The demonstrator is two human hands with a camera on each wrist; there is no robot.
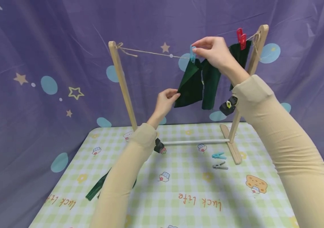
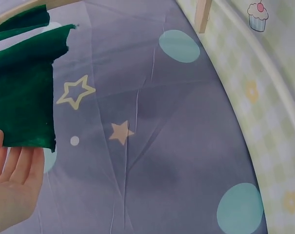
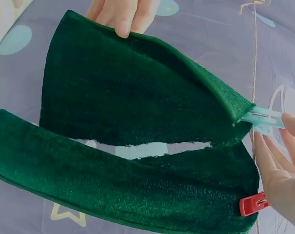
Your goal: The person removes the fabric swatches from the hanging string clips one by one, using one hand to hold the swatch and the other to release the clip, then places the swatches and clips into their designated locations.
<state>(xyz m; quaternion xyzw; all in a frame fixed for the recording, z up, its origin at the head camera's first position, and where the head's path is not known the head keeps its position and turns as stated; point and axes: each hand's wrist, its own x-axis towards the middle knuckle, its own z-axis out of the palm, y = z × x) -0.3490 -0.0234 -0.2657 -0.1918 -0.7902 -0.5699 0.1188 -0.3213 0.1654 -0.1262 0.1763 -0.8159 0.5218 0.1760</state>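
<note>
A dark green velvety cloth hangs from a twine line, a gap running between its two flaps in the right wrist view. My right hand pinches a light blue clothespin at the cloth's top corner on the line. Lower down, my left hand pinches the cloth's left edge between thumb and fingers, drawing it outward. Beside my right hand in the right wrist view, a red clothespin grips the green fabric. Another part of the line bears green fabric in the head view, partly behind my right hand.
Wooden posts hold up the twine, with a white bar low between them. A blue clothespin and a grey clothespin lie on the checked tablecloth. More green fabric lies partly behind my left sleeve.
</note>
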